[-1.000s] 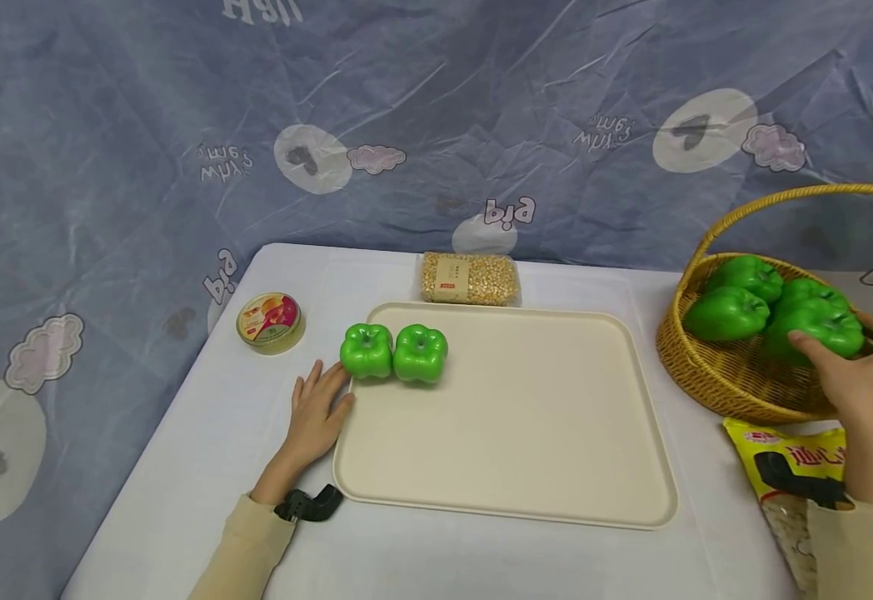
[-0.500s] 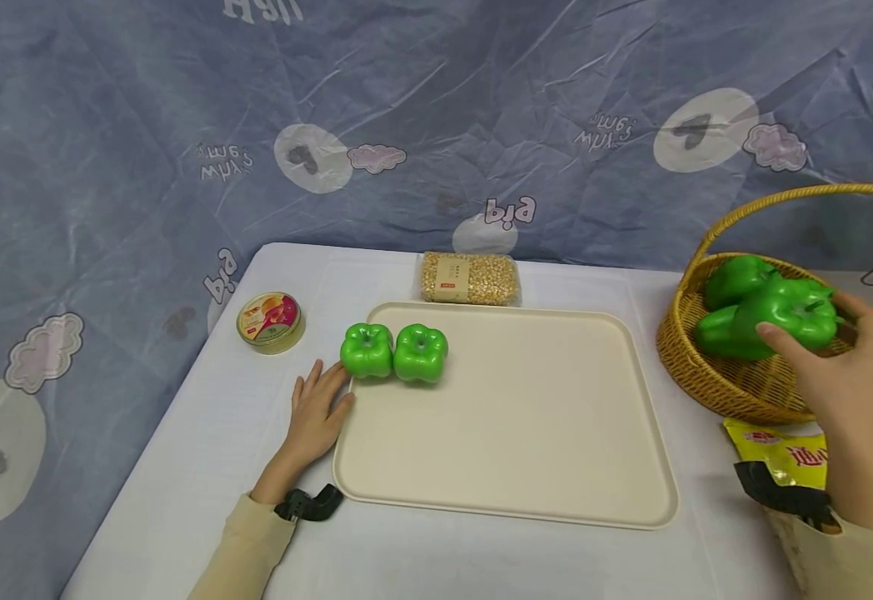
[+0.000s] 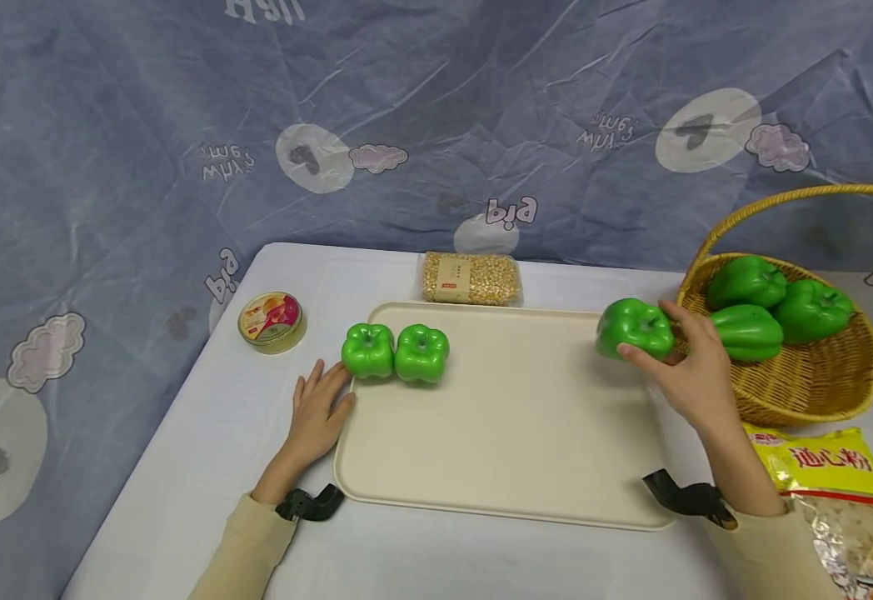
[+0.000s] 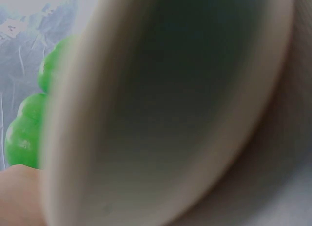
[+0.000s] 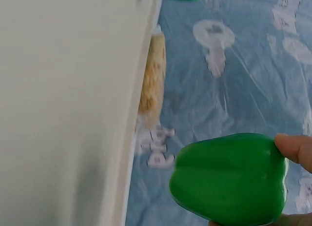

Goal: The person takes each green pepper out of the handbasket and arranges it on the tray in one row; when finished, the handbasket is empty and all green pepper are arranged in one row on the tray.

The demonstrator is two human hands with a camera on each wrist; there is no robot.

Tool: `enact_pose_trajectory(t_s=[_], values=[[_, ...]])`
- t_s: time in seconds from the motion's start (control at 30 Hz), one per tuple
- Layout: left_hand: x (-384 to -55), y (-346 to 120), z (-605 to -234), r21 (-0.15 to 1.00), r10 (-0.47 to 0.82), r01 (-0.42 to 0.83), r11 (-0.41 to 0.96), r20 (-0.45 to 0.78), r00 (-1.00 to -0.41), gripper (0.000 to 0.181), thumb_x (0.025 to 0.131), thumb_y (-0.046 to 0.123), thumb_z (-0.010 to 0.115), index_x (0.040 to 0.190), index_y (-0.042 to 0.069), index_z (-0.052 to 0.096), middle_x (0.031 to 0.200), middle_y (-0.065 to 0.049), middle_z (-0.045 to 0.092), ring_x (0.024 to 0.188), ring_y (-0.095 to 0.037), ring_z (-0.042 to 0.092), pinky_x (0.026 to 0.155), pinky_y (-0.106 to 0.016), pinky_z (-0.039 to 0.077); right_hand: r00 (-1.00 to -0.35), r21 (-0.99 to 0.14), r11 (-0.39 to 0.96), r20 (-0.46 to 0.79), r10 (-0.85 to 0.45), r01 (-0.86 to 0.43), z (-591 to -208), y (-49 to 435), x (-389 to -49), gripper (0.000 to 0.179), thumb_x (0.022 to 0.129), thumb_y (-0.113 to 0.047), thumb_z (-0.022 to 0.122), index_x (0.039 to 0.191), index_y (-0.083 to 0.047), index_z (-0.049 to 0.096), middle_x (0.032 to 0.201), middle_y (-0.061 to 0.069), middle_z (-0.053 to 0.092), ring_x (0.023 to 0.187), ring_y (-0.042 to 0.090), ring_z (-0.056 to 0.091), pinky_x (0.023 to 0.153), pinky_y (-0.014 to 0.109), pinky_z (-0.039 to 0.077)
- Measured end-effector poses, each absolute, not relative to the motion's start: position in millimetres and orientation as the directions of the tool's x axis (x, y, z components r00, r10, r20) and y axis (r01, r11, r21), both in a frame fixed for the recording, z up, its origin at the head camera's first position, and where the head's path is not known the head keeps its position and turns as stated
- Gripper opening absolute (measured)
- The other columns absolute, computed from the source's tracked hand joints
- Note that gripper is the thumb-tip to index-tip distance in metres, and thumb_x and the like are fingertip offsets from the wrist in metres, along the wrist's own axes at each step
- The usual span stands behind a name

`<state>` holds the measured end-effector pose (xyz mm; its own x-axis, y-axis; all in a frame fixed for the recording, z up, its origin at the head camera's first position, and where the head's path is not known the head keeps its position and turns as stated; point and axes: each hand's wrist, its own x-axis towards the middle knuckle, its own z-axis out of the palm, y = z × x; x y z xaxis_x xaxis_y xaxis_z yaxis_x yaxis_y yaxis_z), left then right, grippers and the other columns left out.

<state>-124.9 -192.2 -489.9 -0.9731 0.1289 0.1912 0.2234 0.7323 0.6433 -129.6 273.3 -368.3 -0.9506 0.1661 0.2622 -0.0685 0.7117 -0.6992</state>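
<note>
My right hand (image 3: 695,371) grips a green bell pepper (image 3: 634,327) between thumb and fingers, over the right side of the cream tray (image 3: 511,433). In the right wrist view the same pepper (image 5: 229,179) shows large, pinched at its stem end. At the tray's far left corner two more green bell peppers (image 3: 368,351) (image 3: 421,353) sit side by side. My left hand (image 3: 320,414) rests flat at the tray's left edge, its fingers relaxed and a fingertip right at the leftmost pepper. A blurred pale shape fills most of the left wrist view.
A wicker basket (image 3: 841,404) with an arched handle stands at the right, holding three green bell peppers (image 3: 813,311). In front of it lies a yellow-topped food bag (image 3: 834,467). A pack of corn kernels (image 3: 470,279) lies behind the tray, and a round tin (image 3: 271,322) stands at the left.
My right hand has lifted a bell pepper out of the basket and carried it left to above the tray's right side. The left hand stays where it was.
</note>
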Motion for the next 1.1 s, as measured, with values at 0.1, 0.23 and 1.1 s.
enact_pose_trajectory(t_s=[0.1, 0.23, 1.1], values=[[-124, -192, -489, 0.651, 0.126, 0.21, 0.73, 0.174, -0.977, 0.046, 0.097, 0.016, 0.053, 0.141, 0.006, 0.05, 0.152, -0.019, 0.042, 0.147, -0.047, 0.016, 0.114, -0.068, -0.001, -0.969, -0.717, 0.689, 0.232, 0.09, -0.107, -372, 252, -133, 0.078, 0.082, -0.028, 0.079, 0.148, -0.006, 0.041, 0.134, 0.024, 0.046, 0.112, 0.03, 0.051, 0.074, 0.009, 0.038], [-124, -192, -489, 0.65, 0.123, 0.206, 0.732, 0.171, -0.978, 0.046, 0.097, 0.016, 0.053, 0.142, 0.006, 0.05, 0.151, -0.019, 0.042, 0.147, -0.046, 0.016, 0.114, -0.067, -0.001, -0.981, -0.738, 0.662, 0.193, 0.017, -0.133, -374, 226, -135, 0.077, 0.083, -0.029, 0.079, 0.147, -0.006, 0.042, 0.135, 0.022, 0.045, 0.121, 0.039, 0.049, 0.085, 0.027, 0.05], [-125, -192, -488, 0.644, 0.128, 0.213, 0.735, 0.178, -0.976, 0.047, 0.097, 0.016, 0.053, 0.143, 0.005, 0.049, 0.152, -0.018, 0.042, 0.148, -0.046, 0.015, 0.114, -0.068, -0.001, -0.976, -0.739, 0.651, 0.049, -0.211, -0.177, -406, 133, -152, 0.08, 0.076, -0.031, 0.084, 0.14, -0.002, 0.046, 0.133, 0.02, 0.047, 0.115, 0.037, 0.053, 0.091, 0.051, 0.05]])
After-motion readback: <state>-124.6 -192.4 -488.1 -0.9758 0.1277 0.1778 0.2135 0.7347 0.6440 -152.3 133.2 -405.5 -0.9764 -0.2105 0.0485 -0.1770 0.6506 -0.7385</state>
